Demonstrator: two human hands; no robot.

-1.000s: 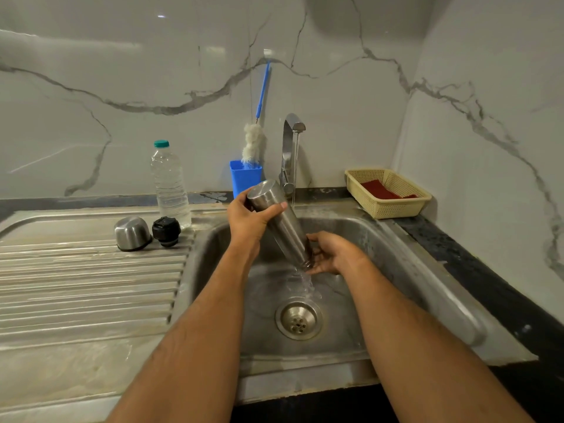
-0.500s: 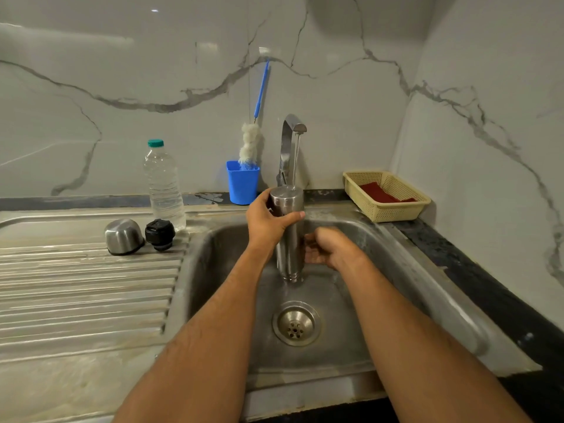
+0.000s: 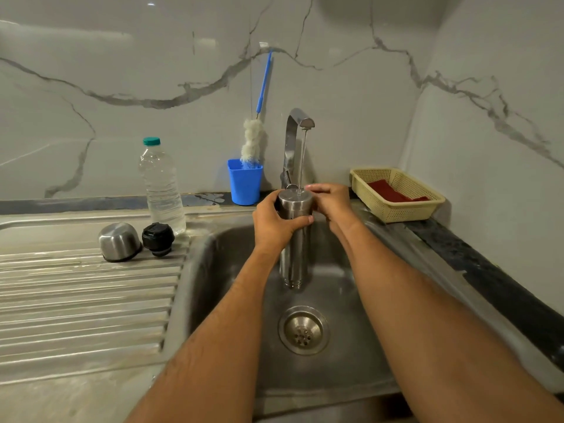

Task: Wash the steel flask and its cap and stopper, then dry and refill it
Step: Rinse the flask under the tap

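While the tap (image 3: 300, 123) runs a thin stream onto its upturned base, the steel flask (image 3: 295, 236) hangs mouth-down over the sink (image 3: 360, 355), so rinsing looks under way. Left hand (image 3: 276, 225) wraps its upper body; right hand (image 3: 331, 203) curls round it from behind. Its steel cap (image 3: 119, 241) and black stopper (image 3: 158, 238) wait on the drainboard (image 3: 82, 300), seemingly unwashed; drying and refilling remain. Nearby stand a water bottle (image 3: 161, 187), a bottle brush (image 3: 254, 138) in a blue cup (image 3: 245, 183), and a yellow basket (image 3: 396, 206); nothing blocks the sink.

Two bare forearms, unsleeved to the frame's lower edge; left hand (image 3: 276, 222) and right hand (image 3: 331, 204) wear nothing.
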